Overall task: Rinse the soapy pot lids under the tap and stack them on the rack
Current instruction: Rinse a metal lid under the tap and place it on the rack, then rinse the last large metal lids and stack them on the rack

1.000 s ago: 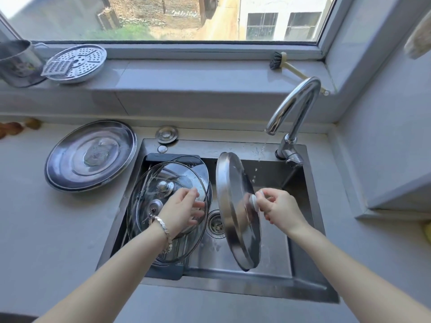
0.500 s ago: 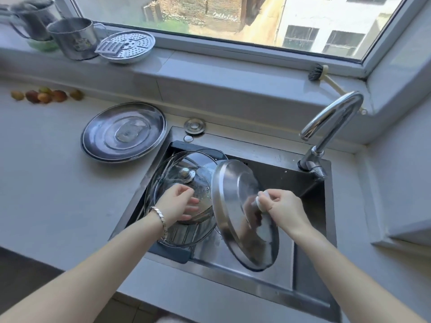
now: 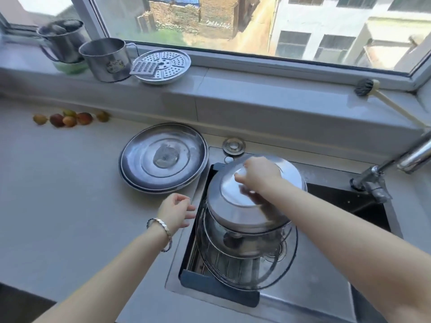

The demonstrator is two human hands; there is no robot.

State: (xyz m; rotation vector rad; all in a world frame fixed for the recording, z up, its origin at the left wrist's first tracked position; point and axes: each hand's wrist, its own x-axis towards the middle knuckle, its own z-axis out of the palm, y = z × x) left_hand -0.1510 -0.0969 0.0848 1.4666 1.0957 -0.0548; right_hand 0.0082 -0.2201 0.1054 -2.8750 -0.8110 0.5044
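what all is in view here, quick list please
steel lid: one, silver, over the glass lids
glass lids: at least one, clear, in rack
rack: one, dark, sink's left part
sink: one, steel, in counter
tap: one, chrome, right
steel platter: one, silver, counter left of sink
plug cap: one, silver, behind sink
mugs: two, steel, windowsill
steamer plate: one, silver, windowsill
fruit: about six, red-yellow, counter far left
brush: one, dark head, sill right
left hand: open, above counter
right hand: grips steel lid's knob
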